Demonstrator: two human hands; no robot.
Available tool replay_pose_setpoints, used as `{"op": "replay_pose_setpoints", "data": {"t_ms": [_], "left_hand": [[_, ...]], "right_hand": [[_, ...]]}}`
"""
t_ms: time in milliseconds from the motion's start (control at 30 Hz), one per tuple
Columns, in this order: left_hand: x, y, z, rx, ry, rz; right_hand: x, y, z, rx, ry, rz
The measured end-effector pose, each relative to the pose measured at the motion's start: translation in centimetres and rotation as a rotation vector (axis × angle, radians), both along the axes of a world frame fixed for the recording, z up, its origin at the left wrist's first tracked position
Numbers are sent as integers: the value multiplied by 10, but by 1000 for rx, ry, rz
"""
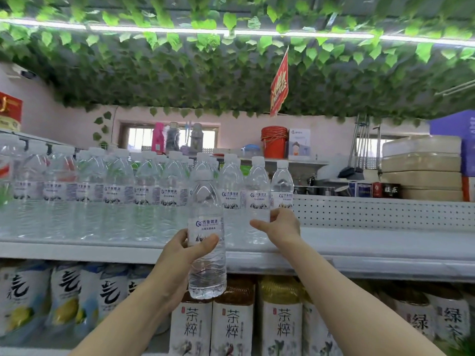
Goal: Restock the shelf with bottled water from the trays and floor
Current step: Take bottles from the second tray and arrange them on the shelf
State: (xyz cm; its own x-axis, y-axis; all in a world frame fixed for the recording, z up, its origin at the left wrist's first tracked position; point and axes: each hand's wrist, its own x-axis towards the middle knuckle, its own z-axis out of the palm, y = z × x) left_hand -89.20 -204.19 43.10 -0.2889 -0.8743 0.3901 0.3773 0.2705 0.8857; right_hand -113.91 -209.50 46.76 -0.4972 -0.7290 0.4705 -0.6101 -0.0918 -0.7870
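My left hand (180, 255) grips a clear water bottle (207, 268) with a white cap and white label, held upright in front of the shelf edge. My right hand (279, 224) reaches onto the white top shelf (359, 242) and wraps around the lower part of the rightmost standing bottle (282, 186). Next to it stands another bottle (257, 191). Rows of the same bottled water (102, 196) fill the shelf from the left edge to its middle. The shelf surface to the right of my right hand is bare.
A white perforated back panel (385, 210) closes the shelf's right part. Tea drink bottles (234, 322) crowd the shelf below. Stacked beige trays (421, 168), an orange bucket (274, 142) and small boxes sit behind. Green leaf garlands (231, 68) hang overhead.
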Motion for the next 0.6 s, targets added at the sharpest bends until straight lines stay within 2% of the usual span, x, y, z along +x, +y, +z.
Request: {"op": "replay_pose_setpoints", "data": {"t_ms": [367,500,600], "left_hand": [[-3,-2,3,-3,3,-25],[-7,0,8,-5,1,-33],[-15,2,12,-11,-1,-42]], "right_hand": [[11,-3,7,44,74,-144],[10,11,7,49,34,-85],[7,27,6,-48,-28,2]]}}
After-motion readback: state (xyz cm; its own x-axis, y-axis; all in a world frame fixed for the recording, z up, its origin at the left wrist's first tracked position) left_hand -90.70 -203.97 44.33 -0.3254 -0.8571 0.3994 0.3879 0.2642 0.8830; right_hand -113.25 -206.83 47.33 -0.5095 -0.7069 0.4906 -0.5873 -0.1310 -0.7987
